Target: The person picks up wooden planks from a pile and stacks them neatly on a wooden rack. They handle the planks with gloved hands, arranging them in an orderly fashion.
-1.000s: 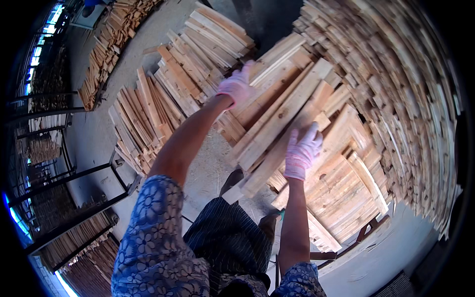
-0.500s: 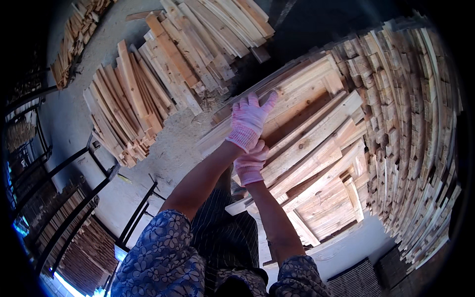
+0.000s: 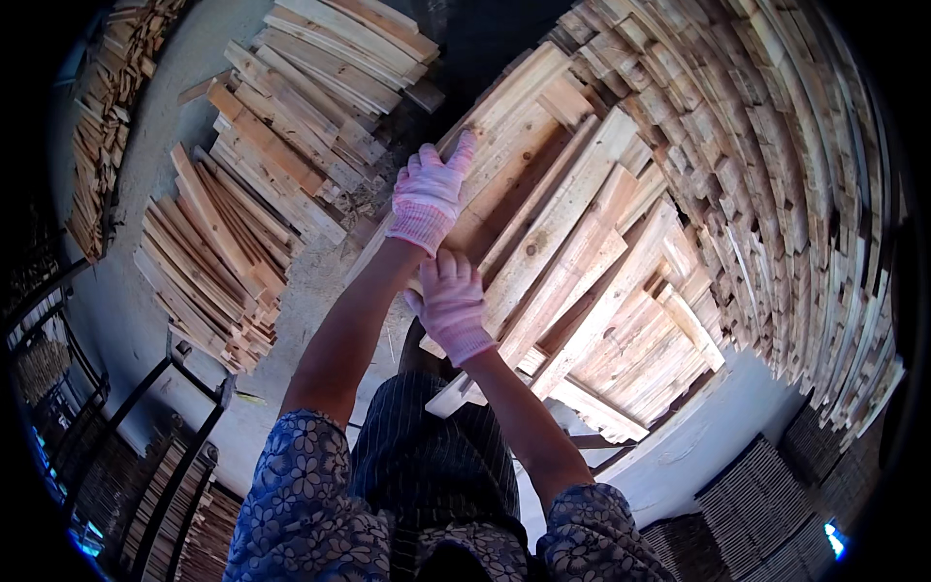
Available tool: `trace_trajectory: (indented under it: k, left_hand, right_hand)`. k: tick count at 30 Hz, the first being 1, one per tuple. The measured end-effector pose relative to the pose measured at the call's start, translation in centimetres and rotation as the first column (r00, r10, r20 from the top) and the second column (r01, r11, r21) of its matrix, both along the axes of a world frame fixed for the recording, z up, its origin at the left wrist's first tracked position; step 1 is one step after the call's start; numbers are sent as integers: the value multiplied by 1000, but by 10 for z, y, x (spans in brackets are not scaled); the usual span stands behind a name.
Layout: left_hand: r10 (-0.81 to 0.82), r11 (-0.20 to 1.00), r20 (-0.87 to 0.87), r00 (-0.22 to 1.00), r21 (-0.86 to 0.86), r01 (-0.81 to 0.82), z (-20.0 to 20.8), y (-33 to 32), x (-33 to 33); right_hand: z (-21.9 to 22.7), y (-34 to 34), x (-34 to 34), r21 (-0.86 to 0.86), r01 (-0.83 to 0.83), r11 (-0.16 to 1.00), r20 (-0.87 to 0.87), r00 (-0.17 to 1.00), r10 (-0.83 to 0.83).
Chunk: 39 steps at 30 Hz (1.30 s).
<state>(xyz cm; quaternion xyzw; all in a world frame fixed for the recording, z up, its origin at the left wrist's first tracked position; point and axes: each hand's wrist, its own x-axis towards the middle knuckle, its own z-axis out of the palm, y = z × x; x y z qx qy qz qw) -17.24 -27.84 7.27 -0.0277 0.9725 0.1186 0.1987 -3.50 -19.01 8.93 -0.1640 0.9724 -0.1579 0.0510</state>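
Note:
My left hand, in a pink-and-white knit glove, lies over the left edge of a long pale board. Its thumb stretches along the wood and its fingers bend over the far side. Just below that wrist is my right hand, gloved alike, with the thumb out to the left and the fingers slightly apart. I see nothing in it, though its palm is hidden. Beside it run more loose planks, stacked at a slant on the pile. A short wood piece lies across the boards on the right.
A tall stack of boards curves along the right. Bundles of planks lie on the floor to the left, with more planks beyond. Black metal frames stand at the left. Dark slatted stacks sit lower right.
The view has shifted, so the pile sits further left and up. My right hand has drawn back from beneath the left hand, and its fingers have loosened. My left hand stays on the board.

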Motion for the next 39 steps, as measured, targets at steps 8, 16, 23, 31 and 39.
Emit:
trace_trajectory:
  k: [8, 16, 23, 31, 39]
  left_hand:
    - [80, 907, 58, 995, 410, -97, 31, 90, 59]
    - [155, 934, 288, 945, 268, -235, 27, 100, 56]
    - [8, 998, -37, 999, 69, -6, -6, 80, 46]
    - [-111, 992, -277, 954, 34, 126, 22, 103, 73]
    - [-166, 982, -216, 962, 57, 182, 1, 165, 90]
  right_hand:
    - [-40, 159, 19, -334, 863, 379, 363, 489, -793]
    - [1, 118, 11, 146, 838, 526, 353, 452, -819]
    - [6, 161, 43, -173, 848, 501, 399, 525, -752]
    - [-15, 336, 75, -59, 782, 620, 153, 621, -769]
    - [-25, 307, 106, 45, 849, 526, 146, 515, -845]
